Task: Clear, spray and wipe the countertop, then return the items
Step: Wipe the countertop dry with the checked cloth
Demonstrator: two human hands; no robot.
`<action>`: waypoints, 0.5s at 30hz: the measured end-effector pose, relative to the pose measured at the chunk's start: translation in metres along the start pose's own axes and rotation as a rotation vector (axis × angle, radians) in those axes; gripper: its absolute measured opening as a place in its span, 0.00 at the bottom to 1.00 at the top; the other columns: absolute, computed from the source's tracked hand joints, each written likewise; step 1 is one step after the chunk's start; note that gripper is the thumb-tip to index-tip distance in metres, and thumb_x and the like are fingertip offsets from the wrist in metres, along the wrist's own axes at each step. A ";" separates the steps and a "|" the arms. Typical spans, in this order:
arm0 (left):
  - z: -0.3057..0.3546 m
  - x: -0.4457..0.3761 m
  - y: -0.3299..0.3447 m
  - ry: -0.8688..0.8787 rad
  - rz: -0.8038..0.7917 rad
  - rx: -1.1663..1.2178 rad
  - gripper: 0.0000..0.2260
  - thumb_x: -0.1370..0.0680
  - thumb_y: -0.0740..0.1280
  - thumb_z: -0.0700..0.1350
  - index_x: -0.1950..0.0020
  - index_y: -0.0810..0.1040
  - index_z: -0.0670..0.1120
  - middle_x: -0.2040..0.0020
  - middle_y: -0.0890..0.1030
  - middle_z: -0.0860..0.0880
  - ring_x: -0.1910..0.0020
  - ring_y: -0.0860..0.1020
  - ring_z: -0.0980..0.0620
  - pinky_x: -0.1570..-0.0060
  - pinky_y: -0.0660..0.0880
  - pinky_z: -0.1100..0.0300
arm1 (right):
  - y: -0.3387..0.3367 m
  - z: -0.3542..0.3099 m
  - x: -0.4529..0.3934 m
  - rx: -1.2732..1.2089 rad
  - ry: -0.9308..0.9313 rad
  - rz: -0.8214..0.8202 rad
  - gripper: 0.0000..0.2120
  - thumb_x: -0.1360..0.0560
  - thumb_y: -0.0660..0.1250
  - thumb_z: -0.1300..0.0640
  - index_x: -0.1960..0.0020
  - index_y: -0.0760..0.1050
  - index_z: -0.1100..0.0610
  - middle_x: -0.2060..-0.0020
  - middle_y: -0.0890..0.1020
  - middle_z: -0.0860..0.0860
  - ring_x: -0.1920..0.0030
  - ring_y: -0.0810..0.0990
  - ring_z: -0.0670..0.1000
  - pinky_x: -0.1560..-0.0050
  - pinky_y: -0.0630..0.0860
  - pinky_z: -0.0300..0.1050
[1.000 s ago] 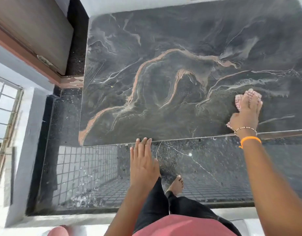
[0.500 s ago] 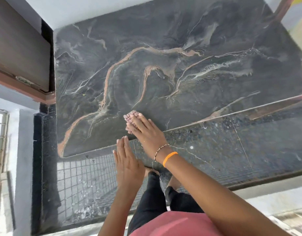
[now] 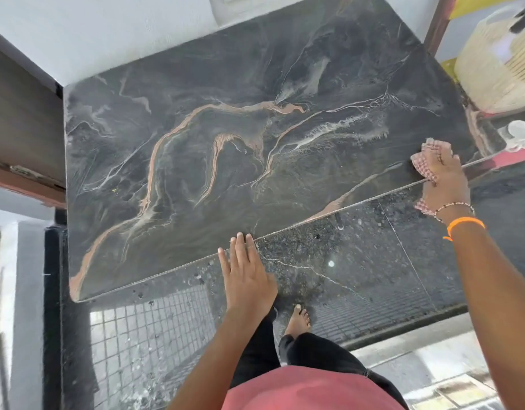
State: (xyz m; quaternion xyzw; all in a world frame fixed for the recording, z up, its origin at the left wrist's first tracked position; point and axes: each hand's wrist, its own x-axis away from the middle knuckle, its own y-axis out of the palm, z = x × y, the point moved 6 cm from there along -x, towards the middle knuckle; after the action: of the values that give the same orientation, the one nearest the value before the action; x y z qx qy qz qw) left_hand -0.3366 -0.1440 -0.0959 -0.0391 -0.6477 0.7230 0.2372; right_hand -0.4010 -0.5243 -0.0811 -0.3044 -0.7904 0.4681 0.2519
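The dark marble surface, with orange and white veins, fills the middle and upper part of the frame. Its front edge runs as a slanted line from the lower left up to the right side.

The right hand lies at the right end of this front edge, in the right part of the frame. It presses a pink checked cloth on the surface. The fingers are bent over the cloth and hold it down; one part of the cloth shows above the fingers, and another small part shows below the wrist, over the edge. On this wrist there is an orange band and a thin bead bracelet.

The left hand is in the lower middle of the frame. Its fingers are straight and close together, and they hold nothing. The fingertips reach the front edge of the surface; I cannot tell if the palm touches anything.

In the upper right corner, just beside the surface, stands a pale yellow ribbed container. Below it a small white round thing is seen. A brown wooden door is at the left side of the frame. Below the surface, one bare foot stands on the dark glossy floor.
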 end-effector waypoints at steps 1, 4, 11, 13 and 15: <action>-0.001 -0.002 -0.003 -0.015 0.024 0.020 0.33 0.26 0.56 0.46 0.25 0.45 0.41 0.23 0.49 0.44 0.24 0.43 0.47 0.31 0.31 0.48 | -0.005 -0.005 -0.002 -0.032 0.022 0.024 0.34 0.33 0.54 0.76 0.28 0.62 0.61 0.26 0.61 0.57 0.31 0.62 0.65 0.29 0.59 0.50; 0.008 -0.009 -0.008 -0.026 0.062 0.086 0.33 0.27 0.58 0.43 0.25 0.48 0.42 0.24 0.51 0.45 0.24 0.45 0.49 0.31 0.31 0.48 | -0.001 -0.065 0.012 -0.150 -0.144 0.095 0.36 0.39 0.53 0.77 0.32 0.66 0.62 0.30 0.66 0.55 0.36 0.67 0.62 0.32 0.64 0.46; 0.046 -0.028 -0.007 0.070 0.039 0.148 0.37 0.26 0.61 0.42 0.26 0.39 0.39 0.23 0.44 0.43 0.25 0.38 0.46 0.28 0.35 0.48 | 0.124 -0.228 0.092 -0.022 -0.730 -0.272 0.25 0.22 0.53 0.64 0.26 0.60 0.52 0.24 0.55 0.52 0.24 0.50 0.57 0.29 0.59 0.51; 0.048 -0.035 -0.007 0.056 0.028 0.167 0.38 0.26 0.62 0.42 0.26 0.39 0.39 0.23 0.44 0.43 0.25 0.39 0.45 0.27 0.37 0.47 | 0.130 -0.212 0.080 0.020 -0.691 -0.289 0.27 0.23 0.54 0.66 0.26 0.58 0.51 0.23 0.53 0.51 0.24 0.49 0.57 0.29 0.58 0.51; 0.051 -0.041 -0.007 0.063 0.025 0.144 0.37 0.25 0.60 0.41 0.26 0.39 0.39 0.23 0.43 0.43 0.25 0.38 0.46 0.28 0.36 0.49 | 0.116 -0.180 0.054 0.047 -0.603 -0.221 0.32 0.26 0.55 0.70 0.26 0.58 0.50 0.23 0.53 0.51 0.24 0.50 0.57 0.29 0.60 0.51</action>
State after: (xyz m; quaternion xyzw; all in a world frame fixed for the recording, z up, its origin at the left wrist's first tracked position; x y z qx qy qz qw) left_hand -0.3166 -0.2064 -0.0919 -0.0529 -0.5856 0.7691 0.2507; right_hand -0.2862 -0.3362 -0.1007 -0.0583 -0.8466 0.5254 0.0624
